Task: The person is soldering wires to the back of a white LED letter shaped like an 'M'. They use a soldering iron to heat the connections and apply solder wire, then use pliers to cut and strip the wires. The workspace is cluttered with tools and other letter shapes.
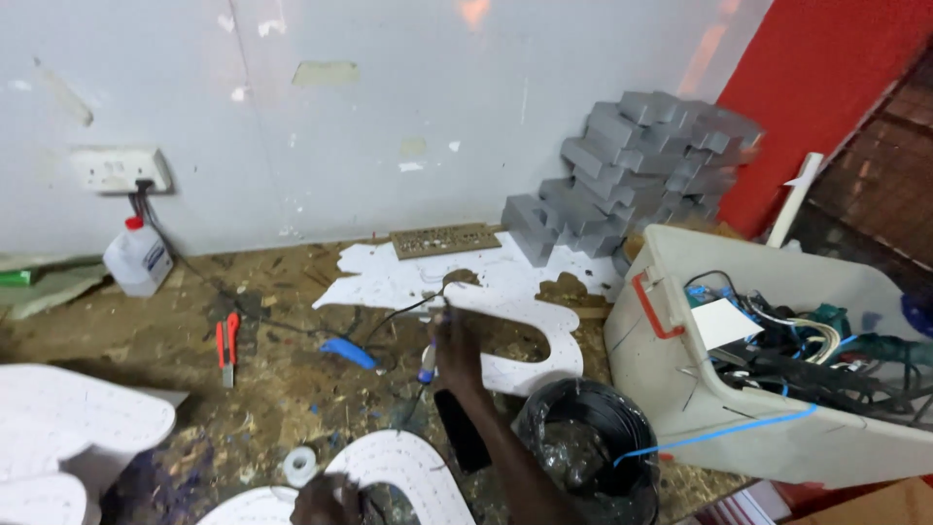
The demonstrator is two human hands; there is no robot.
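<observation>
My right hand (455, 352) is stretched out over the littered floor and grips a slim tool with a blue handle (428, 362), whose black cord runs off toward the wall. Its tip is near a flat white cut-out sheet (525, 313). My left hand (326, 502) is at the bottom edge, resting on a curved white cut-out piece (408, 467); whether its fingers grip it is unclear.
A white bin (680, 389) full of cables stands at the right, with a black bucket (583, 437) beside it. Grey blocks (632, 165) are stacked against the wall. A blue-handled tool (348, 352), red cutter (226, 342), tape roll (299, 465), white bottle (138, 258) and wall socket (121, 168) lie left.
</observation>
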